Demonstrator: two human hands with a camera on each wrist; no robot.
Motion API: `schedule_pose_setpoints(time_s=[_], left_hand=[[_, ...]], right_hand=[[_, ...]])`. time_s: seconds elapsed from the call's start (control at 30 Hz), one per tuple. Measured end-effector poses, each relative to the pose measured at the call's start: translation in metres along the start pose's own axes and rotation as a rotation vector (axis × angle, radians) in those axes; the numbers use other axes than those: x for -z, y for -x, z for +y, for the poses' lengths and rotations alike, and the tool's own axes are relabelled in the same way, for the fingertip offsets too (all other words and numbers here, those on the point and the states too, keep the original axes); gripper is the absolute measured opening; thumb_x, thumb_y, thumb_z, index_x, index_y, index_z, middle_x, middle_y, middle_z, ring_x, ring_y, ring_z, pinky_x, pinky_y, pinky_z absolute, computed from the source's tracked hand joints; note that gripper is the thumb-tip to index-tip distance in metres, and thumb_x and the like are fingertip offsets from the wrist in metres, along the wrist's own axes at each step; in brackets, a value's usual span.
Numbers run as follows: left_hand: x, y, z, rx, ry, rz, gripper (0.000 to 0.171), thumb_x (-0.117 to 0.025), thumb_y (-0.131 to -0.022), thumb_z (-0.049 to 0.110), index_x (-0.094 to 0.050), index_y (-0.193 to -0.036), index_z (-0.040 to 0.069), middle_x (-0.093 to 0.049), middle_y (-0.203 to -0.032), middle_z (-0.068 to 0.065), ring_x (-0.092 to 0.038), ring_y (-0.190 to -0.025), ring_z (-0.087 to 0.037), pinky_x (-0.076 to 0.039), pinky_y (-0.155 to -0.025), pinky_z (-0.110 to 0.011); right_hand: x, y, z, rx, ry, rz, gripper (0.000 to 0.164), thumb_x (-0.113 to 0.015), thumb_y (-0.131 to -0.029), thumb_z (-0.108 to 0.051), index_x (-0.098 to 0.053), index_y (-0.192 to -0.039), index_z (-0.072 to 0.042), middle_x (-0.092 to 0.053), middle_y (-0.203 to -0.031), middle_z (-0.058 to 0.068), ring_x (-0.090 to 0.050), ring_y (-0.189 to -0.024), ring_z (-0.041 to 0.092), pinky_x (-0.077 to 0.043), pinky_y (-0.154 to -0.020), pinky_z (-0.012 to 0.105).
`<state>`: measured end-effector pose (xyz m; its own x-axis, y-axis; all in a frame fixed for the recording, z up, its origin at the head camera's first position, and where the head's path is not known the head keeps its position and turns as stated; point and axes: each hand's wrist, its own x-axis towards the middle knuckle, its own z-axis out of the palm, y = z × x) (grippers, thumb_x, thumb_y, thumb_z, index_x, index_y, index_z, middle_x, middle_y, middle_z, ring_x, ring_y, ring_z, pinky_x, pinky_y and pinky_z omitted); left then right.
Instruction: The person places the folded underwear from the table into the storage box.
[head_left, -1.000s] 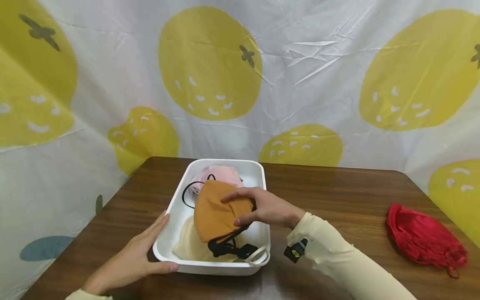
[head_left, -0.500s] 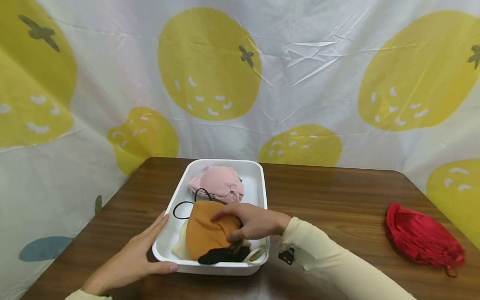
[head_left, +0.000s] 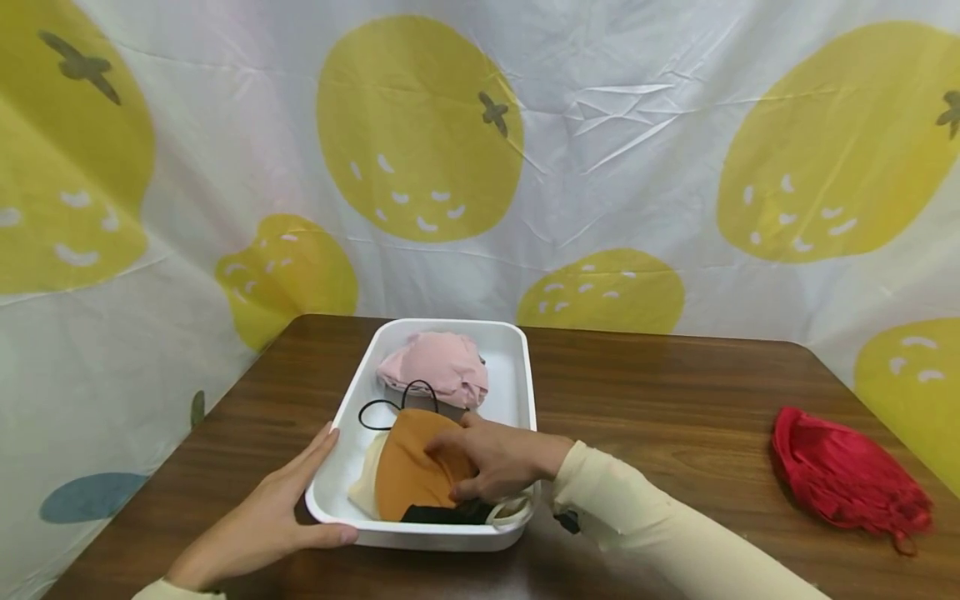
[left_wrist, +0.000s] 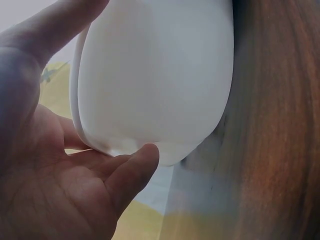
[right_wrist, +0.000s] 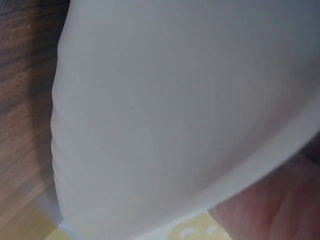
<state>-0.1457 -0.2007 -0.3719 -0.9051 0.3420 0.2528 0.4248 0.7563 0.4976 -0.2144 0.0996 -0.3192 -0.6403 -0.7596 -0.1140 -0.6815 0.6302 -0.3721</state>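
Observation:
A white tray [head_left: 347,423] stands on the table. My left hand [head_left: 273,500] holds its near left corner, fingers along the left wall and thumb at the near edge. Within the tray, an orange folded cloth piece [head_left: 408,467] with black cord loops lies over a cream cloth piece [head_left: 365,483]. My right hand [head_left: 498,458] reaches over the right rim and grips the orange cloth with curled fingers and thumb. A black part [head_left: 442,514] shows at the cloth's near edge. In the right wrist view the tray's outer wall [right_wrist: 165,100] hides the cloth.
A bundled pink cloth piece [head_left: 442,362] sits at the tray's far end. Far to the right, a shiny red gathered cloth piece [head_left: 843,475] lies on the brown wooden table [head_left: 660,392]. A fruit-printed curtain [head_left: 600,150] hangs behind the table.
My right hand has lowered the orange cloth from above the tray onto the cream piece, moving toward me, then shifted slightly. The pink cloth is now more visible. My left hand has stayed put.

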Motion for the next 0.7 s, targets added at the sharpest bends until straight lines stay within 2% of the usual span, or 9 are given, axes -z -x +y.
schedule_pose_setpoints(time_s=[0.23,0.53,0.7], left_hand=[[0.001,-0.002,-0.001,-0.026,0.003,0.001,0.116,-0.086,-0.072,0.049,-0.024,-0.160,0.007,-0.026,-0.165,-0.020,-0.039,-0.144,-0.046,-0.038,-0.107,-0.066],[-0.001,-0.001,0.000,-0.014,-0.030,0.009,0.116,-0.085,-0.071,0.054,-0.025,-0.160,0.010,-0.028,-0.166,-0.017,-0.041,-0.144,-0.041,-0.042,-0.108,-0.057],[-0.002,0.000,-0.001,-0.002,-0.018,0.004,0.116,-0.085,-0.071,0.053,-0.024,-0.161,0.011,-0.026,-0.166,-0.017,-0.039,-0.145,-0.040,-0.041,-0.108,-0.057]], right_hand=[[0.003,0.005,0.002,0.003,-0.001,0.009,0.051,-0.075,-0.089,-0.030,-0.057,-0.136,-0.022,-0.053,-0.116,0.010,-0.049,-0.095,0.013,-0.043,-0.082,0.025],[0.009,0.014,0.009,0.023,-0.010,0.022,0.052,-0.075,-0.090,-0.034,-0.058,-0.136,-0.018,-0.054,-0.111,0.006,-0.048,-0.092,0.012,-0.043,-0.082,0.024],[0.017,0.022,0.013,0.036,-0.005,0.050,0.052,-0.073,-0.091,-0.035,-0.057,-0.137,-0.015,-0.058,-0.113,0.006,-0.051,-0.096,0.014,-0.044,-0.083,0.025]])
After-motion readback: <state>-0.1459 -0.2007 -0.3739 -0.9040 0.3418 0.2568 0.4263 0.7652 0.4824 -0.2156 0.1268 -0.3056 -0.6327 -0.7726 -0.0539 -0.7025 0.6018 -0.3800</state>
